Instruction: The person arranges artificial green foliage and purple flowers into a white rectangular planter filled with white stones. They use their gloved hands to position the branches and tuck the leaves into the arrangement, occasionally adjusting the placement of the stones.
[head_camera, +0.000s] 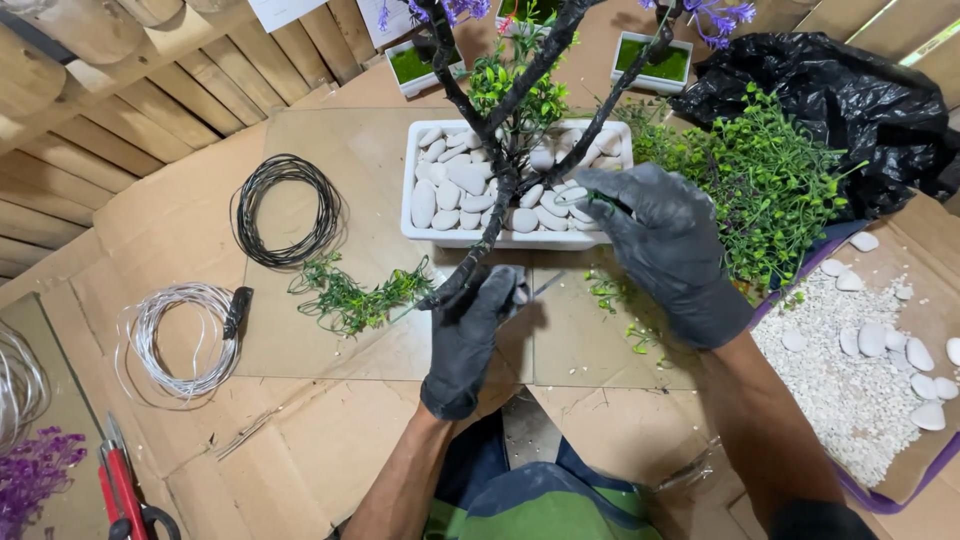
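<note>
Gripping dark branch (480, 250) w/ left hand (470, 335) | right hand (660, 245) pinching sprig | cardboard floor (330, 440) | log wall (90, 90)

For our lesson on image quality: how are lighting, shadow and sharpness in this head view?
Head view: even, soft light; a faint shadow under the left hand on the cardboard; right hand and white planter sharp; wide-angle bending at the edges, seen in the wooden slats.

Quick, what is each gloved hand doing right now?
Left hand: closed around the lower end of the dark wire-wrapped branch.
Right hand: fingers curled on a small green plastic sprig by the other branch; grip unclear.
</note>
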